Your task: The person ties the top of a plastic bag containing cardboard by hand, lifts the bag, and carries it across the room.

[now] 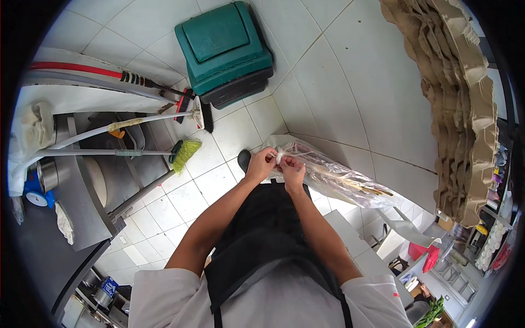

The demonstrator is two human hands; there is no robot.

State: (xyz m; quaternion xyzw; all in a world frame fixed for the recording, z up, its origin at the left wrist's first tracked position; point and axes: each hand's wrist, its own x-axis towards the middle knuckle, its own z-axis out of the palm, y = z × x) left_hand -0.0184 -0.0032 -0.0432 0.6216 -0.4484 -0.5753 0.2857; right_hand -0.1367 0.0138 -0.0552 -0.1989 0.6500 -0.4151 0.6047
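- Head view: one long, clear, crinkled plastic bag [344, 177], slanting from the hands down to the right beside the white-tiled wall [350, 98]; slender items with yellowish tips show inside, too blurred by the plastic to count.
- Two bare hands meet at the bag's gathered, whitish neck [280, 155], the end nearest the person's middle.
- The left hand [265, 162] is nearly closed, its fingertips pinching the neck from the left.
- The right hand [292, 168] is also in a narrow pinch, fingers curled in at the neck's lower right; the fingers hide part of the neck.
- One dark shoe [244, 160] shows just left of the bag's neck, on the white-tiled floor [210, 177].
- Left of the bag, one broom with yellow-green bristles [187, 155] points its head toward it.
- Above the bag and to the left, well apart, stands one green-and-black plastic bin [221, 52] with a flap lid.
- Right of the bag, one stack of brown molded-pulp trays [459, 115] juts in, several layers deep; the exact count is unclear.
- Far left of the bag are one round steel pot [48, 174] and one blue scale [39, 192].
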